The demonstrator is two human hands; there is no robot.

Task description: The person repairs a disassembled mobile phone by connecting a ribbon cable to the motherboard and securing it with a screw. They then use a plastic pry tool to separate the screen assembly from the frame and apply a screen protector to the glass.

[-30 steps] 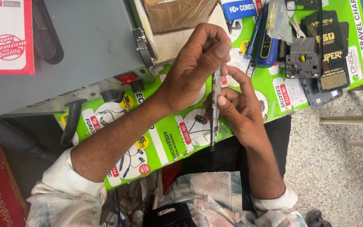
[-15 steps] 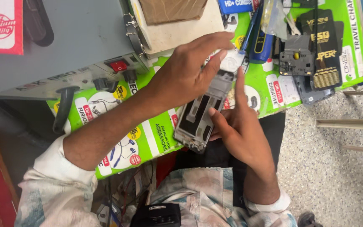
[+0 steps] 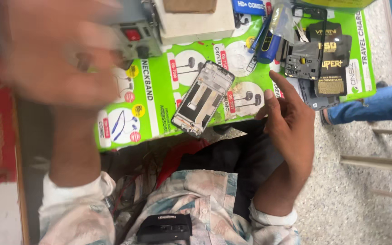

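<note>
While blurred, perhaps empty — left hand; phone frame apart.

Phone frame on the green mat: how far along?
Done: the phone frame lies flat on the green mat, free of both hands. In hand: nothing visible; the right hand is open beside it, the left hand is raised, too blurred to read. Left: the frame looks a bare shell, and the dark parts sit loose at the mat's far end.
</note>
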